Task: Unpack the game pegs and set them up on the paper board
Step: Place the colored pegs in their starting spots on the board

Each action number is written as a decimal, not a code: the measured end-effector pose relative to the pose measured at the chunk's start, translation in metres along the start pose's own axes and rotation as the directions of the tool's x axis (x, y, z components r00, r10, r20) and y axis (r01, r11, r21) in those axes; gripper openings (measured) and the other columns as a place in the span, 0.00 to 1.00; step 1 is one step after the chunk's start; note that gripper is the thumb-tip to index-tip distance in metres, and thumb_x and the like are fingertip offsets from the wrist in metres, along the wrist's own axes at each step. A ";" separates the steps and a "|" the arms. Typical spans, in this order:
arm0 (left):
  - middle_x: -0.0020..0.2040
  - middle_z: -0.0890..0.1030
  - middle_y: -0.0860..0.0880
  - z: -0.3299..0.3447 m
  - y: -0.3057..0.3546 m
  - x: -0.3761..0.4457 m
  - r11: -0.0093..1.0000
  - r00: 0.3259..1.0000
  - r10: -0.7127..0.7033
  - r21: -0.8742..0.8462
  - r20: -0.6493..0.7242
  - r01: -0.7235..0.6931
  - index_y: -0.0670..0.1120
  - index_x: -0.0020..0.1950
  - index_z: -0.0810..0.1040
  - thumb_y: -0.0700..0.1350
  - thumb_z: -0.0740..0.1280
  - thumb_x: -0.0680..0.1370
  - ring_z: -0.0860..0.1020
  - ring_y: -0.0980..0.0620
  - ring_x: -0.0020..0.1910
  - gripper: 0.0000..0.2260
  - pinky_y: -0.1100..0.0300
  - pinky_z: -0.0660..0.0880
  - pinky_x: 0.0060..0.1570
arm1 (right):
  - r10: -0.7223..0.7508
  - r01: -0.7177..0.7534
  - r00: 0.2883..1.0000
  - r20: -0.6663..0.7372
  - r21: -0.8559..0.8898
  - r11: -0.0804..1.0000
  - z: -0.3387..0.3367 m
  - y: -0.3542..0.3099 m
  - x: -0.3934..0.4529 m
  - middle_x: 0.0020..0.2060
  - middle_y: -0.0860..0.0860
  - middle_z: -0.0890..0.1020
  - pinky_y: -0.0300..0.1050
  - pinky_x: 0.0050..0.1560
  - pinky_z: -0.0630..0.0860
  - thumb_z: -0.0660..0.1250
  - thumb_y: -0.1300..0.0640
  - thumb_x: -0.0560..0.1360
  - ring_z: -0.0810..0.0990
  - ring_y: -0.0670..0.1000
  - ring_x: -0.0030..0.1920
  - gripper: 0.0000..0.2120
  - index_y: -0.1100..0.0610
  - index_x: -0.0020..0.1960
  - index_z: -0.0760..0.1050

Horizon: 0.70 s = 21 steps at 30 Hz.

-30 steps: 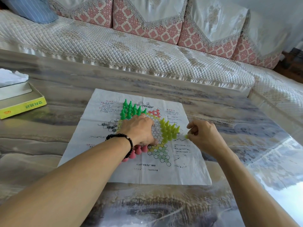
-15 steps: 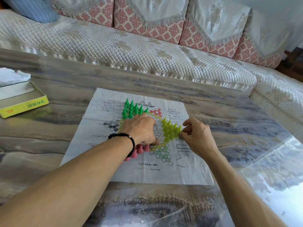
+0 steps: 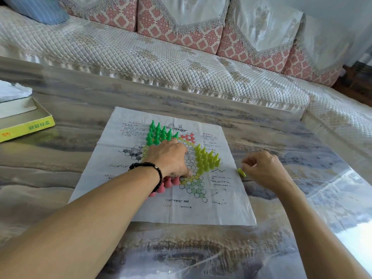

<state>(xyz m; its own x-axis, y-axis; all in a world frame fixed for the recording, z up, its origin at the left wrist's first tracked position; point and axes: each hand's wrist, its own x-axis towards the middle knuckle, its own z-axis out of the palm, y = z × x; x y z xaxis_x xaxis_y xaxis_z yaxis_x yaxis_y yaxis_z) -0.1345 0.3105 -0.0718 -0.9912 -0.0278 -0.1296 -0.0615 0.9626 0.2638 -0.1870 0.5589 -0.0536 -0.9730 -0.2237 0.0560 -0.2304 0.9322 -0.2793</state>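
Right of centre, the right hand [image 3: 265,170] pinches a yellow-green peg [image 3: 242,172] just off the paper board's [image 3: 231,208] right edge. The left hand [image 3: 171,158] rests curled mid-board, holding nothing I can see, pink pegs [image 3: 171,181] beneath its wrist.

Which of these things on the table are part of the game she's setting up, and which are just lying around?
Part of the job:
paper board
green pegs
yellow-green pegs
pink pegs
loose yellow-green peg in the right hand
left hand

Lying about:
yellow box
blue cushion
sofa
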 end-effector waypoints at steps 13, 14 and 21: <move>0.62 0.73 0.50 -0.001 0.003 0.001 0.999 1.000 -0.014 0.045 0.023 0.013 0.51 0.66 0.74 0.64 0.72 0.70 0.77 0.49 0.56 0.30 0.50 0.75 0.52 | -0.057 0.056 0.998 0.025 0.021 0.998 0.010 -0.005 0.002 0.31 0.45 0.81 0.45 0.35 0.76 0.61 0.61 0.74 0.78 0.45 0.34 0.10 0.53 0.39 0.80; 0.62 0.74 0.50 -0.001 0.003 0.001 0.999 1.000 -0.014 0.047 0.023 0.013 0.50 0.66 0.74 0.64 0.72 0.70 0.77 0.49 0.55 0.30 0.50 0.76 0.51 | -0.067 0.066 0.998 0.008 0.043 0.997 0.009 -0.008 0.002 0.31 0.44 0.80 0.43 0.34 0.73 0.60 0.61 0.75 0.77 0.45 0.34 0.10 0.52 0.40 0.79; 0.57 0.76 0.50 -0.003 0.007 0.001 0.995 1.000 0.004 0.096 0.017 -0.005 0.48 0.59 0.75 0.64 0.72 0.70 0.77 0.48 0.53 0.26 0.48 0.74 0.54 | -0.134 0.126 0.988 0.075 0.096 0.987 0.012 -0.020 0.016 0.36 0.44 0.80 0.49 0.46 0.77 0.64 0.57 0.76 0.79 0.49 0.41 0.05 0.51 0.51 0.74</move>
<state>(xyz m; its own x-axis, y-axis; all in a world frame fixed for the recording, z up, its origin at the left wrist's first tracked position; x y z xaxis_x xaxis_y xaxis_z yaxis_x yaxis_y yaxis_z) -0.1360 0.3162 -0.0670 -0.9893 -0.0198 -0.1447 -0.0448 0.9841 0.1717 -0.1983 0.5331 -0.0591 -0.9300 -0.3669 0.0212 -0.3493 0.8647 -0.3609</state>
